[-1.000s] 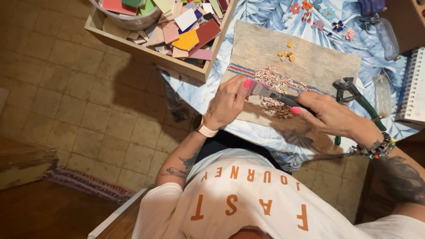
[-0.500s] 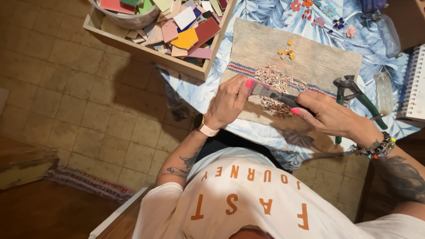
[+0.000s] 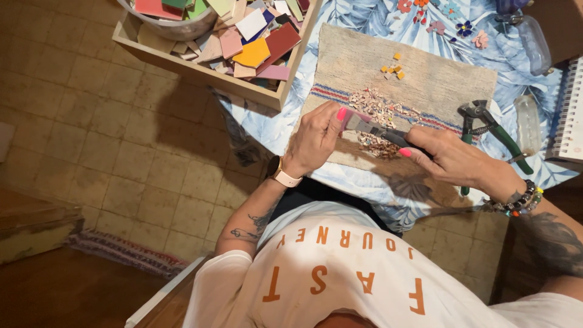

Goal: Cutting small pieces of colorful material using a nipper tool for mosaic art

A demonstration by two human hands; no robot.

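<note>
The left hand (image 3: 313, 141) sits a little left of the frame's centre, its fingers curled and pinching a small pink tile piece (image 3: 347, 119) between thumb and fingertips. The right hand (image 3: 452, 159), right of centre, is clenched round the dark handles of a tile nipper (image 3: 378, 129), whose metal head points left and meets the pink piece at the left hand's fingertips. Both hands hover over a beige woven mat (image 3: 419, 79) with red and blue stripes.

Just under and beside the nipper's head, a heap of small pinkish tile chips (image 3: 376, 108) lies on the mat. Higher on the mat, well apart from the hands, a few tiny orange and yellow chips (image 3: 392, 68) are scattered.

To the right of the right hand, green-handled pliers (image 3: 495, 130) lie partly on the mat's edge. The mat rests on a bench covered by a blue leaf-print cloth (image 3: 273, 124). In the upper left of the frame a wooden tray (image 3: 206, 76) holds larger coloured tile pieces (image 3: 255, 51). A spiral notebook (image 3: 571, 115) touches the right edge.
</note>
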